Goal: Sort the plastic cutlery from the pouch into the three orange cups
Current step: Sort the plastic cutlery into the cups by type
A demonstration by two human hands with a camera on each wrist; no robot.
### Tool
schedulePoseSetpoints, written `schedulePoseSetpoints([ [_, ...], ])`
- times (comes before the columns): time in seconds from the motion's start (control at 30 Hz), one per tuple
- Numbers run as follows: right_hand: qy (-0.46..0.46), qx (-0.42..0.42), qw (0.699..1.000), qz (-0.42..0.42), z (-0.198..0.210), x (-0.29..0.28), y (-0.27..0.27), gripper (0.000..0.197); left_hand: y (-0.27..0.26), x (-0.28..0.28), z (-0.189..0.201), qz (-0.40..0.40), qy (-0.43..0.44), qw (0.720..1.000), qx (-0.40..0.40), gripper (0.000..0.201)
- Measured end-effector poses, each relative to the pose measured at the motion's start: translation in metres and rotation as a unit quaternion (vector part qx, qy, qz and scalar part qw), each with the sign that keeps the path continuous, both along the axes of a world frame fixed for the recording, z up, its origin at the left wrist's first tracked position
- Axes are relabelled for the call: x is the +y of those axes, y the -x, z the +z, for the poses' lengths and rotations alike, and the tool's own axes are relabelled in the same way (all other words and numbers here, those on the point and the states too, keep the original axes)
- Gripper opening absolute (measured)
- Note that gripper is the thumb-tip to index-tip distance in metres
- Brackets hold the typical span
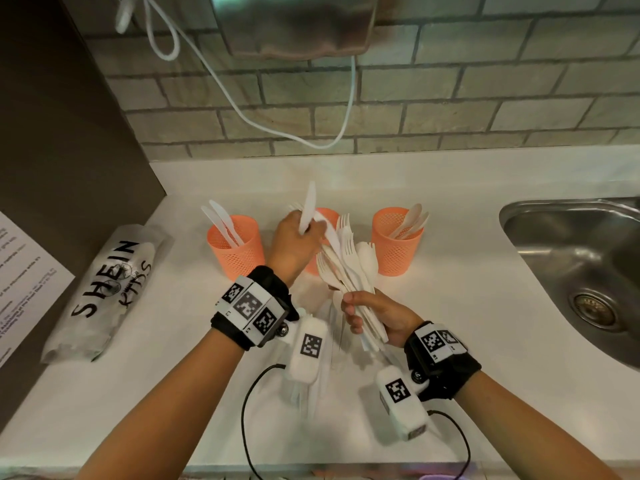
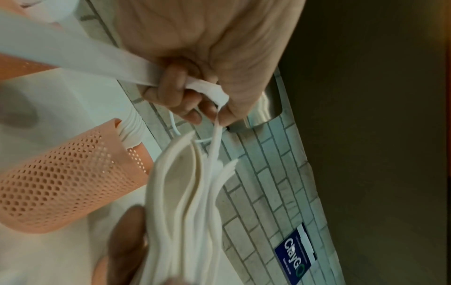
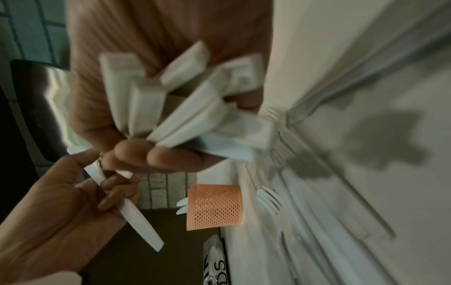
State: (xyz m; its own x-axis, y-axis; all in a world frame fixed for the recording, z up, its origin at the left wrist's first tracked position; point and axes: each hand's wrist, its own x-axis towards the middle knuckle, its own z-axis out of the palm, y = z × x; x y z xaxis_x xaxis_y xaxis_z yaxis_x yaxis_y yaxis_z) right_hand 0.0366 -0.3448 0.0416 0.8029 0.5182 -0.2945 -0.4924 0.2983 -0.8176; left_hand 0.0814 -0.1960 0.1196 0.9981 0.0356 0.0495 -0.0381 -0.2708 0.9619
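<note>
Three orange mesh cups stand in a row. The left cup (image 1: 235,245) (image 3: 214,207) holds knives and the right cup (image 1: 396,242) (image 2: 61,183) holds spoons. The middle cup (image 1: 327,216) is mostly hidden behind my left hand (image 1: 304,230). That hand pinches one white plastic knife (image 1: 308,206) (image 2: 73,52) (image 3: 136,217) by its handle, blade up, above the middle cup. My right hand (image 1: 353,313) (image 3: 156,154) grips a fanned bundle of white forks, knives and spoons (image 1: 346,261) (image 2: 190,192) by the handles. The white SHEIN KIDS pouch (image 1: 107,292) lies at the far left.
More white cutlery (image 1: 322,344) (image 3: 268,198) lies on the white counter under my wrists. A steel sink (image 1: 571,271) is sunk in at the right. A printed sheet (image 1: 20,282) lies left of the pouch. A brick wall with a hanging white cable (image 1: 242,112) backs the counter.
</note>
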Motion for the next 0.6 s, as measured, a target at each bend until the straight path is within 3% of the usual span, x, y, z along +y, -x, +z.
schedulePoseSetpoints([
  [0.23, 0.0, -0.024, 1.0, 0.017, 0.001, 0.005, 0.0, 0.026, 0.007, 0.0, -0.001, -0.038, 0.006, 0.999, 0.027, 0.012],
  [0.37, 0.01, -0.037, 0.999, 0.017, -0.001, 0.006, 0.002, 0.023, -0.003, 0.004, 0.003, 0.049, 0.041, 0.998, 0.002, 0.022],
  [0.47, 0.007, -0.035, 0.999, 0.019, -0.003, 0.005, 0.004, 0.015, -0.009, 0.015, 0.015, 0.115, 0.102, 0.987, -0.05, 0.01],
  [0.53, 0.002, -0.031, 0.999, 0.021, -0.003, 0.004, 0.005, 0.013, -0.011, 0.021, 0.019, 0.128, 0.117, 0.982, -0.071, 0.017],
  [0.6, -0.001, -0.028, 0.999, 0.024, -0.003, 0.004, 0.005, 0.013, -0.011, 0.024, 0.017, 0.106, 0.125, 0.986, -0.038, 0.017],
])
